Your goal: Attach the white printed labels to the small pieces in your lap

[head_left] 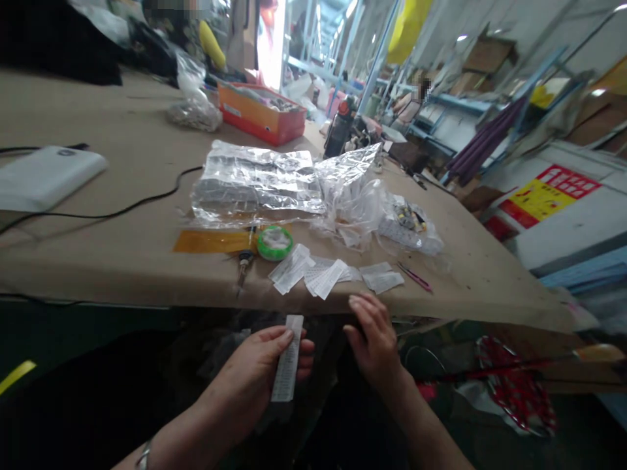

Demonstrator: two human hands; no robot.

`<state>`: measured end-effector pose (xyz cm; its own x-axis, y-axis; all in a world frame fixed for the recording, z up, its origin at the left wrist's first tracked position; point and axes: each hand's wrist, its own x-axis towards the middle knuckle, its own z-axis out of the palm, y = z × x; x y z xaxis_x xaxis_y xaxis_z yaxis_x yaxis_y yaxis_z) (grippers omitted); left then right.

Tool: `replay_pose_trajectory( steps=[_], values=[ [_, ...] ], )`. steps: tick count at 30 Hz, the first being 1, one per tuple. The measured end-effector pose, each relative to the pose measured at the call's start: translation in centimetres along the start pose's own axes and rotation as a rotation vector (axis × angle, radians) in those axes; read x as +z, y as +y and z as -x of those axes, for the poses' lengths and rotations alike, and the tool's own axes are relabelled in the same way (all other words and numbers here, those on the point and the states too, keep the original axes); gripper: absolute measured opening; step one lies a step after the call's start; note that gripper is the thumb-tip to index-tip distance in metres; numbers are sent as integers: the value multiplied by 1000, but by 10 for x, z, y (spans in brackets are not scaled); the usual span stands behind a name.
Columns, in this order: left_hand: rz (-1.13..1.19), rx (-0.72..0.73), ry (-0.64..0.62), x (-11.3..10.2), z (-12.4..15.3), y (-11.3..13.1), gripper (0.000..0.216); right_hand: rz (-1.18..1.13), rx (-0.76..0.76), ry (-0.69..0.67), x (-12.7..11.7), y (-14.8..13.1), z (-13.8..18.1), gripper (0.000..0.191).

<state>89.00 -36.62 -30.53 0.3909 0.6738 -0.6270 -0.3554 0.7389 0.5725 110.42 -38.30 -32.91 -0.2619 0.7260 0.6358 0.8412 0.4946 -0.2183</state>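
Note:
My left hand (pixel 264 356) grips a narrow white printed label strip (pixel 288 365), thumb on top and fingers behind it, below the table's front edge. My right hand (pixel 375 336) is off to the right, thumb and fingers apart, with nothing between them. Close beyond the hands, several loose printed label strips (pixel 326 277) lie in overlapping groups along the table edge. Pink tweezers (pixel 415 277) rest to their right. On the left are a green round container (pixel 275 243) with whitish contents and a small dark-handled tool (pixel 243 264).
Clear plastic packaging (pixel 259 183) spreads over the table (pixel 122 251), beside a bag of small parts (pixel 411 225). Farther back stand an orange box (pixel 264 114) and a dark bottle (pixel 339 127). A black cable (pixel 122 212) runs left near a white device (pixel 49 176). A person (pixel 411 101) is in the background.

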Motion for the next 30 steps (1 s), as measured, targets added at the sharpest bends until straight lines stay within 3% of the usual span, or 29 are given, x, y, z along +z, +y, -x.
replay_pose_trajectory(
  steps=[3, 6, 9, 14, 16, 19, 22, 25, 30],
  values=[
    [-46, -21, 49, 3, 2, 2, 13, 284, 201, 21, -12, 45, 10, 54],
    [-60, -59, 60, 7, 4, 0, 13, 384, 193, -74, -16, 72, 21, 46],
    [-60, -67, 67, 8, 5, -3, 12, 387, 159, -62, -16, 81, 26, 34],
    [-59, -49, 62, 0, 1, -7, 13, 244, 174, 79, -25, 87, 21, 21],
    [-60, -35, 45, -2, 1, -8, 16, 147, 212, 189, -30, 76, 15, 17],
    [-49, -18, 33, -1, 3, -9, 14, -26, 182, 299, -31, 36, 4, 17],
    [12, -9, -2, 1, 4, -9, 11, -214, -31, 136, -17, -19, -4, 23],
    [119, 50, -47, -1, 3, -9, 9, -247, -249, -67, 6, -58, -5, 19],
    [243, 108, 12, -11, 1, -9, 5, -242, -325, -145, 31, -70, -4, 15]
  ],
)
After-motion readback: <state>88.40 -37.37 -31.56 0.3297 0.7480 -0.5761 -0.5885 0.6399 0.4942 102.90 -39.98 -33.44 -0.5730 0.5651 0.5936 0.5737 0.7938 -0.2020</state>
